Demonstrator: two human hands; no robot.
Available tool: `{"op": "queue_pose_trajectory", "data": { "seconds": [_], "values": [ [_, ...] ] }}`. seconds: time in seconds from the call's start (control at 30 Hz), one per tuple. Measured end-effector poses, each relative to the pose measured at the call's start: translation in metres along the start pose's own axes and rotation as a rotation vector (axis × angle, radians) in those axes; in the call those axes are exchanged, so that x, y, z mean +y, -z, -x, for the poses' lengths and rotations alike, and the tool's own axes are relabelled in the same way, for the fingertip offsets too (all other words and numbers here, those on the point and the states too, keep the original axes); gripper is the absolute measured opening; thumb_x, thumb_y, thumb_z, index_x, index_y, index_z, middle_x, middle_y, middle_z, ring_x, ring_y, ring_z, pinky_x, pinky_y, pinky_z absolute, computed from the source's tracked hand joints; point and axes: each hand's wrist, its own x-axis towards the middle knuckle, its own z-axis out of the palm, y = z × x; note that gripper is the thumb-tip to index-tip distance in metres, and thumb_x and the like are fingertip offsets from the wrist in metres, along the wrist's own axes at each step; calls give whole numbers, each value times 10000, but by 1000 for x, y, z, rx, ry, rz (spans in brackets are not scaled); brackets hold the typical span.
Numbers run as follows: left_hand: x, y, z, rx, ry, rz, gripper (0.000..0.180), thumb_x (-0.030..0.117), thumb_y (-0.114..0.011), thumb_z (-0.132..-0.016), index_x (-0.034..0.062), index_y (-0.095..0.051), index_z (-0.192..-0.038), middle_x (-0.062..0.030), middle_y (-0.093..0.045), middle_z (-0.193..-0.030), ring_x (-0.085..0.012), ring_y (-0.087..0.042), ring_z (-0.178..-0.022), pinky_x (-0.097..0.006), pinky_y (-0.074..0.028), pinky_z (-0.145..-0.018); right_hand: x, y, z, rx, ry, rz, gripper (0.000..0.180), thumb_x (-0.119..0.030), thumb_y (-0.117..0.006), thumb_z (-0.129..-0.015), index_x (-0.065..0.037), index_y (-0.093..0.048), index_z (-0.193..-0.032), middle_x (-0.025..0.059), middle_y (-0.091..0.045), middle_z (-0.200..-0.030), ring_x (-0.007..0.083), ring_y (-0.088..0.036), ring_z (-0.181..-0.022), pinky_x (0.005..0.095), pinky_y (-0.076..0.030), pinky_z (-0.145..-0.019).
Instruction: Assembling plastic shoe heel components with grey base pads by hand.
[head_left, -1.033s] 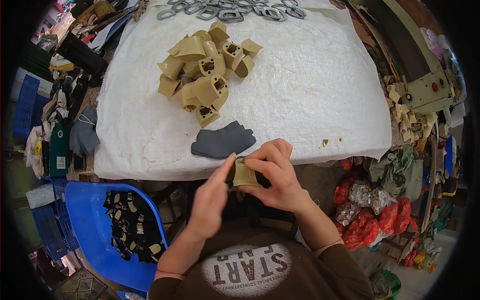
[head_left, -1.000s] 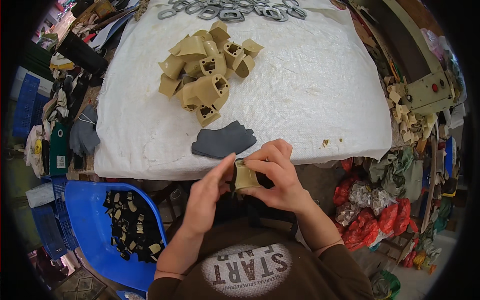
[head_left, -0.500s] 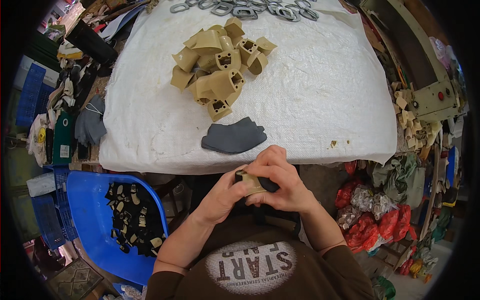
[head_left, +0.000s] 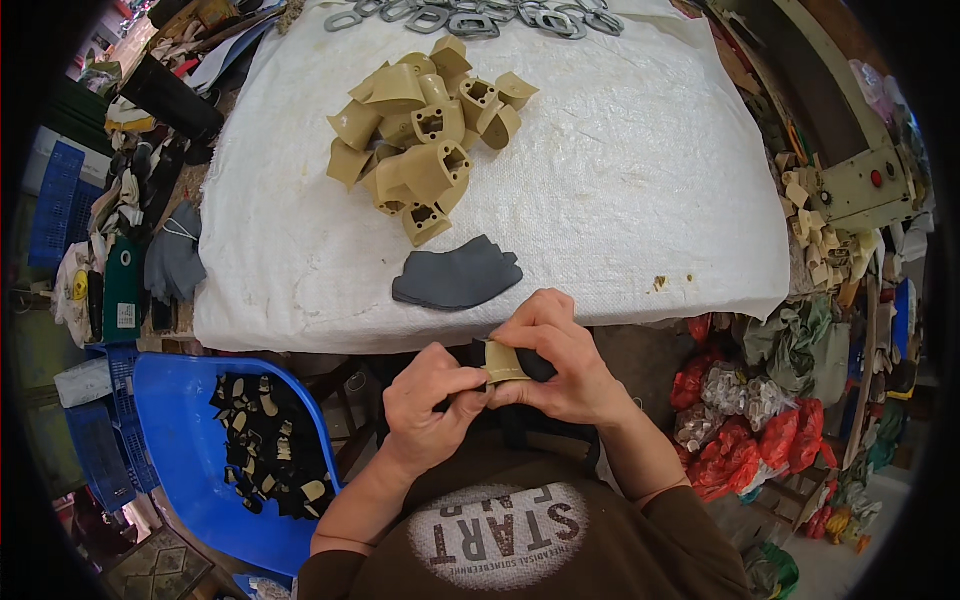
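Observation:
Just off the table's near edge, my right hand (head_left: 565,365) holds a beige plastic shoe heel (head_left: 505,362) with a dark cover piece (head_left: 537,364) against it. At the heel's left side, the thumb and bent forefinger of my left hand (head_left: 435,395) pinch together. They seem to grip an edge of the dark material, though the fingers partly hide it. Beyond my hands lies a stack of dark grey cover pieces (head_left: 457,275). Farther off is a heap of bare beige heels (head_left: 405,180), some with their hollow ends showing.
White woven sheeting (head_left: 620,190) covers the table, with grey oval rings (head_left: 470,22) at its far edge. A blue tub (head_left: 165,450) at left contains black-and-beige pieces. Red plastic bags (head_left: 725,465) sit at lower right; a beige machine frame (head_left: 865,190) stands at right.
My left hand has shifted left off the heel's face to its side and now pinches there. The heel has turned, showing its smooth face instead of its hollow end. The view has shifted slightly.

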Motion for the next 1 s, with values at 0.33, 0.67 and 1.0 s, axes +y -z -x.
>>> {"op": "queue_pose_trajectory", "data": {
  "seconds": [0.33,0.67,1.0],
  "values": [
    [4,0,7,142,90,99,532,439,-681,-790,17,-526,-1075,-86,-508,-822,-158,-482,-718,-300,-414,-638,-1,4,-2,-3,29,-6,460,-201,-791,-604,-93,-599,-1008,44,-610,-1048,263,-502,-962,383,-349,-865],
    [-9,13,1,-34,664,475,360,198,-494,-869,-28,-480,-1148,-79,-601,-946,-115,-561,-811,-260,-471,-708,-36,8,0,34,-60,-111,659,-491,-721,-693,-51,-570,-1159,189,-352,-1309,308,-382,-1148,416,-354,-927],
    [2,-1,3,-73,468,220,304,175,-526,-837,-24,-474,-1062,-65,-567,-842,-103,-514,-754,-268,-451,-693,-22,-27,10,210,-410,-215,74,-30,-597,-840,5,-584,-904,92,-547,-785,184,-512,-679,287,-408,-584]
  ]
}}
